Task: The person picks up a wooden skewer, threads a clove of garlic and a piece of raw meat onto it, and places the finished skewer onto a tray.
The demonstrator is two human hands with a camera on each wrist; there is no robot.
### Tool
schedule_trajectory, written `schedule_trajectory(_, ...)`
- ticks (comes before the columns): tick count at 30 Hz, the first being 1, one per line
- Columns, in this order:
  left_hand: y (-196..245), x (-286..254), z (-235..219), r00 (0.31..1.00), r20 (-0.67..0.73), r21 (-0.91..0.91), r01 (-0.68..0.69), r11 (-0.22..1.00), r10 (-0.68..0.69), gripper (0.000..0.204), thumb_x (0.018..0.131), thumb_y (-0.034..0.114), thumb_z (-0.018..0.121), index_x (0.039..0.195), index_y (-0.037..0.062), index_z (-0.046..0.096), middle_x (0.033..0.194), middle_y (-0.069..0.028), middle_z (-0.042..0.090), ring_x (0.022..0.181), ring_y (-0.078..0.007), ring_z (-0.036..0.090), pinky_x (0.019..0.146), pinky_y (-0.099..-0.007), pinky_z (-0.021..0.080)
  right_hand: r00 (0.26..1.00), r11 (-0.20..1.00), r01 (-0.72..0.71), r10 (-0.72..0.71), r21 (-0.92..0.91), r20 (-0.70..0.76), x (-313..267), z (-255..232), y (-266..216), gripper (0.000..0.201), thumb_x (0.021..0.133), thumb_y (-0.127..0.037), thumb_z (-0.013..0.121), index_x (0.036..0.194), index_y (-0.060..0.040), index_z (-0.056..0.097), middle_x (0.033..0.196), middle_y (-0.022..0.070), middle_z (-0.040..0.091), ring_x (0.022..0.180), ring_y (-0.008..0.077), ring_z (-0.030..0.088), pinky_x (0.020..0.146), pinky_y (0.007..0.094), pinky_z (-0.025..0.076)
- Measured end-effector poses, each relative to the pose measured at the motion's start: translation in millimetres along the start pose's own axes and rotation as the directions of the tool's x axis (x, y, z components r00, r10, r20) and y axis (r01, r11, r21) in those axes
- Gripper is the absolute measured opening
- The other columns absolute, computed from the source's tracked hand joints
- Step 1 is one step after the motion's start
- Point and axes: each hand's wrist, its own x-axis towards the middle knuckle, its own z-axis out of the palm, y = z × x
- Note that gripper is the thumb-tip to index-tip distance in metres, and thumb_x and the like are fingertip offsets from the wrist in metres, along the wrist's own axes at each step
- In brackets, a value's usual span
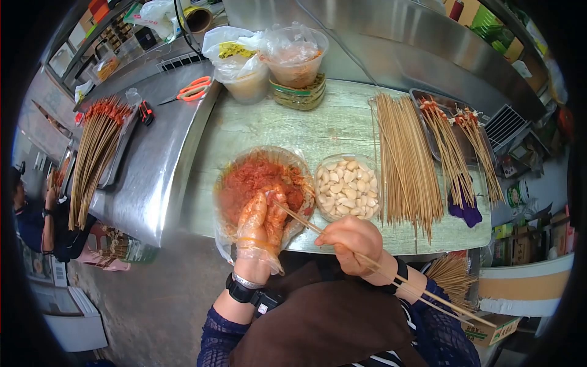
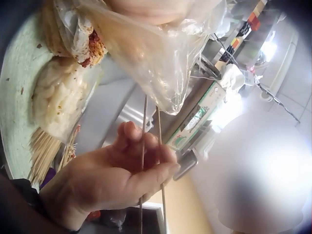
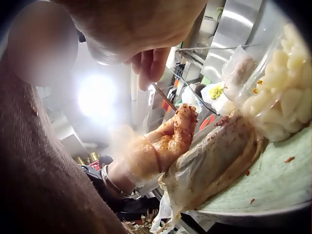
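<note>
My left hand (image 1: 258,225), in a clear plastic glove smeared with red seasoning, is over a plastic-lined bowl (image 1: 221,227) of red-coated meat (image 1: 247,174). Its curled fingers pinch a small red-coated piece at the tips of two bamboo skewers (image 1: 304,221); the piece is mostly hidden by the fingers. In my bare right hand (image 1: 353,244) are those skewers, held between thumb and fingers, their long ends running back past the wrist. The right wrist view shows a skewer (image 3: 165,97) meeting the gloved fingertips. Beside the bowl stands a clear tub of peeled garlic cloves (image 1: 347,188).
Many bare skewers (image 1: 408,162) lie to the right of the garlic. Loaded skewers (image 1: 449,144) rest on a tray at far right, with more loaded skewers (image 1: 101,153) at far left. Orange-handled scissors (image 1: 194,90) and bagged tubs (image 1: 296,58) sit toward the back. Another person (image 1: 36,211) is at far left.
</note>
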Motion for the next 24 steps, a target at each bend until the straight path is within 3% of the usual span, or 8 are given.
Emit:
schedule_trajectory(6, -1.6, 7.1, -7.2, 0.98, 0.081, 0.117, -0.19, 0.975, 0.181, 0.022, 0.093, 0.012, 0.055, 0.111, 0.0002, 0.055, 0.105, -0.0126, 0.062, 0.092, -0.0212, 0.063, 0.077, -0.0309, 0.055, 0.995, 0.993, 0.049, -0.04, -0.104, 0.087, 6.1, 8.6, -4.0, 0.029, 0.069, -0.003, 0.071, 0.094, -0.0053, 0.057, 0.089, 0.0099, 0.059, 0.066, 0.0233, 0.061, 0.052, 0.031, 0.049)
schedule_trajectory(9, -2.3, 6.1, -5.8, 0.96, 0.064, 0.176, -0.278, 0.944, 0.271, 0.022, 0.093, 0.011, 0.055, 0.112, 0.0019, 0.055, 0.103, -0.0113, 0.063, 0.09, -0.0214, 0.064, 0.074, -0.0304, 0.055, 0.995, 0.993, 0.067, -0.059, -0.099, 0.076, 7.2, 12.6, -3.8, 0.011, 0.081, -0.007, 0.06, 0.091, -0.0035, 0.057, 0.086, 0.011, 0.062, 0.063, 0.022, 0.061, 0.051, 0.0293, 0.048)
schedule_trajectory(11, -3.1, 7.3, -5.9, 0.948, 0.087, 0.201, -0.318, 0.927, 0.307, 0.022, 0.093, 0.011, 0.054, 0.112, 0.002, 0.055, 0.103, -0.0111, 0.063, 0.09, -0.0217, 0.064, 0.074, -0.0312, 0.056, 0.995, 0.993, 0.078, -0.072, -0.092, 0.062, 5.5, 16.7, -0.9, 0.013, 0.079, -0.004, 0.062, 0.091, -0.0031, 0.058, 0.086, 0.0113, 0.062, 0.063, 0.0221, 0.061, 0.051, 0.0294, 0.048)
schedule_trajectory(15, -0.4, 6.5, -5.5, 0.962, 0.091, 0.185, -0.27, 0.945, 0.257, 0.022, 0.093, 0.01, 0.054, 0.112, 0.0003, 0.054, 0.104, -0.0124, 0.062, 0.09, -0.0216, 0.063, 0.074, -0.0316, 0.055, 0.997, 0.992, 0.06, -0.054, -0.108, 0.056, 5.3, 26.1, 5.0, 0.027, 0.069, -0.003, 0.071, 0.092, -0.0052, 0.057, 0.091, 0.0109, 0.058, 0.069, 0.0242, 0.061, 0.055, 0.0318, 0.05)
schedule_trajectory(18, -2.8, 7.8, -8.1, 0.968, 0.099, 0.191, -0.246, 0.95, 0.231, 0.022, 0.093, 0.009, 0.053, 0.112, -0.0021, 0.053, 0.108, -0.0149, 0.06, 0.089, -0.0205, 0.062, 0.075, -0.0319, 0.055, 0.999, 0.99, 0.051, -0.049, -0.135, 0.021, 8.8, 37.3, 10.9, 0.024, 0.07, -0.003, 0.069, 0.091, -0.0055, 0.058, 0.091, 0.0108, 0.057, 0.071, 0.0241, 0.061, 0.056, 0.0317, 0.05)
schedule_trajectory(20, -7.3, 10.6, -16.1, 0.965, 0.181, 0.222, -0.229, 0.948, 0.191, 0.023, 0.093, 0.012, 0.054, 0.112, -0.0014, 0.053, 0.108, -0.0144, 0.06, 0.088, -0.0196, 0.062, 0.075, -0.0314, 0.055, 1.0, 0.995, 0.005, -0.003, -0.103, 0.019, 12.7, 41.5, 15.3, 0.022, 0.072, -0.004, 0.068, 0.091, -0.0054, 0.058, 0.091, 0.0103, 0.057, 0.071, 0.0242, 0.061, 0.056, 0.0313, 0.05)
schedule_trajectory(22, -1.9, 9.4, -14.4, 0.958, 0.19, 0.292, -0.265, 0.919, 0.216, 0.025, 0.093, 0.015, 0.054, 0.114, 0.0003, 0.053, 0.11, -0.0129, 0.06, 0.09, -0.0187, 0.061, 0.079, -0.032, 0.053, 0.997, 0.99, -0.07, 0.073, -0.12, 0.015, 15.0, 40.0, 16.0, 0.019, 0.075, -0.004, 0.066, 0.092, -0.0046, 0.058, 0.091, 0.0093, 0.056, 0.071, 0.0249, 0.06, 0.058, 0.0304, 0.05)
schedule_trajectory(24, 1.2, 10.9, -5.3, 0.942, 0.171, 0.304, -0.33, 0.894, 0.29, 0.026, 0.094, 0.016, 0.053, 0.115, 0.0014, 0.052, 0.11, -0.0109, 0.059, 0.093, -0.0187, 0.06, 0.083, -0.0325, 0.052, 0.98, 0.98, -0.201, 0.201, -0.003, 0.0, 14.1, 24.7, 7.9, 0.014, 0.079, -0.005, 0.065, 0.092, -0.004, 0.06, 0.087, 0.0093, 0.057, 0.069, 0.0237, 0.06, 0.059, 0.0284, 0.049)
